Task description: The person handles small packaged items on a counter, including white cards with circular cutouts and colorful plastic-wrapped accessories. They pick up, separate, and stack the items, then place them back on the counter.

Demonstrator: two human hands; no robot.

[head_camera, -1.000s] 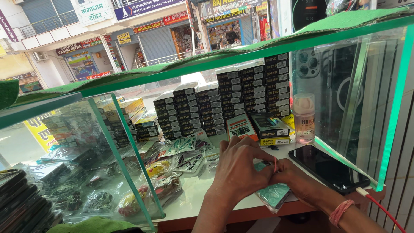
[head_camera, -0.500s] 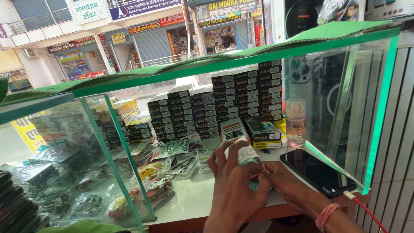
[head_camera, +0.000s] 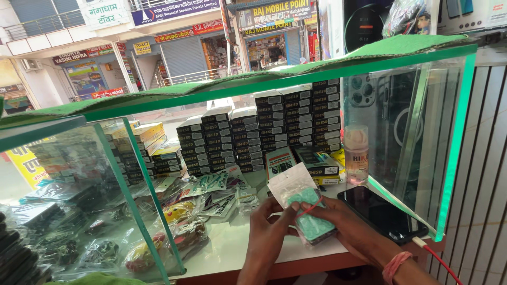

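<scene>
While both hands meet low over the near edge of the white counter (head_camera: pixel 232 248), the left hand (head_camera: pixel 268 228) and right hand (head_camera: pixel 343 224) pinch a clear pouch (head_camera: pixel 301 203) holding a teal phone case; a black phone (head_camera: pixel 381 214) lies just right; stacked dark boxes (head_camera: pixel 274 126) stand far behind.

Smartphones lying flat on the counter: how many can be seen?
1. The black smartphone lies screen-up on the counter's right end, beside the glass wall, cable plugged in. Others may be hidden.

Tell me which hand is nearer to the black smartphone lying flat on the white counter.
Right. The right hand holds the clear plastic pouch with a teal item right beside the black smartphone. The left hand grips the pouch's other side, farther away.
</scene>
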